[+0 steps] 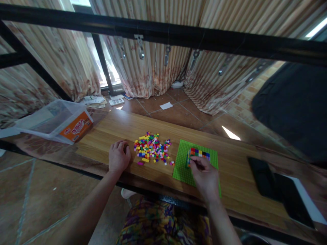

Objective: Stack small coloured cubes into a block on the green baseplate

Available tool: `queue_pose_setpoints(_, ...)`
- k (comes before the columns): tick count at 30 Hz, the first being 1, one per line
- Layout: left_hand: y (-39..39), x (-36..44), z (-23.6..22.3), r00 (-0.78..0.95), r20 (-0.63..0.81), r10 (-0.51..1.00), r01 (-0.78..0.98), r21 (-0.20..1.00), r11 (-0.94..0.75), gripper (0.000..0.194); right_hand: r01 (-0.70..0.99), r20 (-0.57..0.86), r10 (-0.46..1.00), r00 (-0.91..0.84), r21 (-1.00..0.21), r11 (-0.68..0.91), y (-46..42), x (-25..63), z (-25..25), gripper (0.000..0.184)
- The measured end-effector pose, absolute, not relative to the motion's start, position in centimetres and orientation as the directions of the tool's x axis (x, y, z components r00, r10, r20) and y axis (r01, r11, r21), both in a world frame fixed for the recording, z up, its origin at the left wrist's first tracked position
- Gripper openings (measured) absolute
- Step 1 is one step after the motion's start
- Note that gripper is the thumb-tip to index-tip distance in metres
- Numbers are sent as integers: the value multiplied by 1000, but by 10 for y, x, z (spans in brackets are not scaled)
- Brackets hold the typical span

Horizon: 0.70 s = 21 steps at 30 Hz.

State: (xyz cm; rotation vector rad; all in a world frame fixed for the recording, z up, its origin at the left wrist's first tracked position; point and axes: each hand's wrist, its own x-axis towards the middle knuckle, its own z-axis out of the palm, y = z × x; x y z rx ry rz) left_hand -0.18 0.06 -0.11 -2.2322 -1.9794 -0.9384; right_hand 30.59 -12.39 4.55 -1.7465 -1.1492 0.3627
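A green baseplate (182,170) lies on the wooden table (230,170), with a small block of many-coloured bricks (198,153) built on it. My right hand (205,177) rests on the plate, its fingers pinched at the near left corner of that block; what they hold is too small to name. Left of the plate lies a loose pile of small coloured bricks (152,149). My left hand (119,157) sits curled in a loose fist on the table beside the pile, touching no brick that I can see.
A clear plastic box with an orange label (57,121) lies at the table's left end. A black flat object (270,185) lies at the right end. A black metal frame bar (163,32) crosses overhead. Papers (95,101) lie on the tiled floor by the curtains.
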Motion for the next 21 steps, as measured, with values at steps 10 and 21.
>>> queue_pose_setpoints(10, 0, 0, 0, 12, 445, 896, 905, 377, -199, 25, 815, 417, 804, 425, -563, -139, -124, 327, 45, 21)
queue_pose_setpoints(21, -1, 1, 1, 8, 435, 901, 898, 393, -197, 24, 904, 483, 815, 321, -413, -112, -115, 322, 36, 27)
